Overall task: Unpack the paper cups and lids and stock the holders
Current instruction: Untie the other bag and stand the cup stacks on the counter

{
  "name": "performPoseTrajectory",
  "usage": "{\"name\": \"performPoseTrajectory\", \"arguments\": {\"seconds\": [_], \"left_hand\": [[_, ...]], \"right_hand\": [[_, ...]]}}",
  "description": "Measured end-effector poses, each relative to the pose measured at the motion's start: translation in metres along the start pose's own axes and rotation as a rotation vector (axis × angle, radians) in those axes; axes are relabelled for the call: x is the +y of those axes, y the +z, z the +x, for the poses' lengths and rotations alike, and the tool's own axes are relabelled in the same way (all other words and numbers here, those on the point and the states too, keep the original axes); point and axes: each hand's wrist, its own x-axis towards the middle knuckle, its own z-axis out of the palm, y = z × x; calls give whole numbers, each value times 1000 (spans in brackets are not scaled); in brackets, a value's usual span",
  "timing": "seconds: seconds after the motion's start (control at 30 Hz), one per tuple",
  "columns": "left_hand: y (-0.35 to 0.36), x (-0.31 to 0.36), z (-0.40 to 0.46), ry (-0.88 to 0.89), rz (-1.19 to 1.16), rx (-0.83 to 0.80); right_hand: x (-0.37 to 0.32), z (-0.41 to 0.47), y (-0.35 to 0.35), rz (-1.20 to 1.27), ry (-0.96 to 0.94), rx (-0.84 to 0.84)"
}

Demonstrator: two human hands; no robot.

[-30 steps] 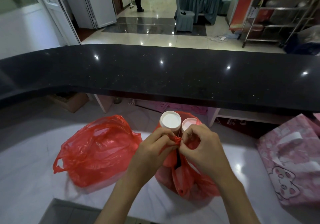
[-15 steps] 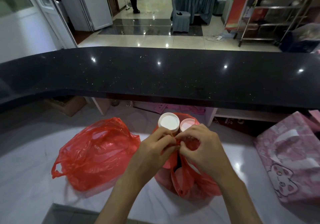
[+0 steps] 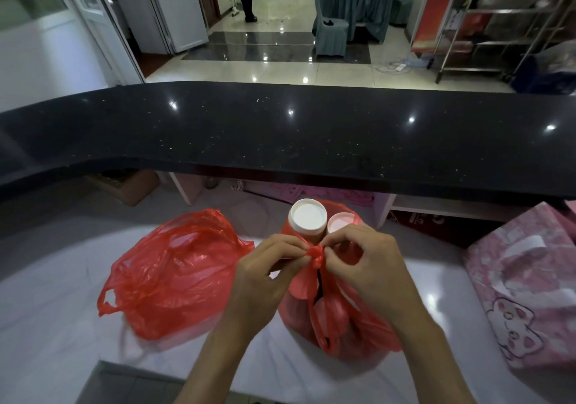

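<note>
A red plastic bag (image 3: 349, 325) stands on the white marble counter (image 3: 56, 325), tied at its top in a knot (image 3: 316, 254). Two stacks of paper cups poke out of it: a taller one (image 3: 308, 218) with a white bottom facing up, and a shorter one (image 3: 341, 221) right beside it. My left hand (image 3: 265, 275) and my right hand (image 3: 364, 266) both pinch the knot from either side with fingertips. The rest of the bag's contents is hidden by the plastic.
A second red plastic bag (image 3: 174, 275) lies crumpled on the counter to the left. A pink printed gift bag (image 3: 526, 297) stands at the right edge. A raised black stone ledge (image 3: 280, 135) runs across behind the bags. A person stands far off on the tiled floor.
Both hands have stayed at the knot, fingers shifting slightly on it. The camera has tilted a little, so the bags sit slightly lower in view.
</note>
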Motion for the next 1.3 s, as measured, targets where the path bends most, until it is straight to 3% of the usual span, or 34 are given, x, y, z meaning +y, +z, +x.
{"name": "performPoseTrajectory", "arguments": {"seconds": [0.17,0.33,0.43,0.53,0.7,0.8,0.93,1.17,1.3], "left_hand": [[2,5,10,-72,-14,-113],[11,15,12,-356,-103,3],[12,19,12,-389,-94,22],[10,18,11,-358,-59,-11],[1,18,10,-50,265,-271],[-1,14,10,-114,285,-360],[-9,8,12,-259,232,-177],[-38,18,19,-315,122,57],[-42,19,27,-288,290,72]], "right_hand": [[-2,0,3,49,33,1],[-6,0,-2,94,7,-45],[0,-2,-3,-60,-37,-153],[1,-2,-1,-144,-32,-195],[-1,-2,-2,-81,-12,-167],[-5,-3,-6,-59,-9,-148],[-3,-3,-20,-110,-24,-85],[12,-18,-46,122,125,123],[16,-26,-57,298,161,211]]}}
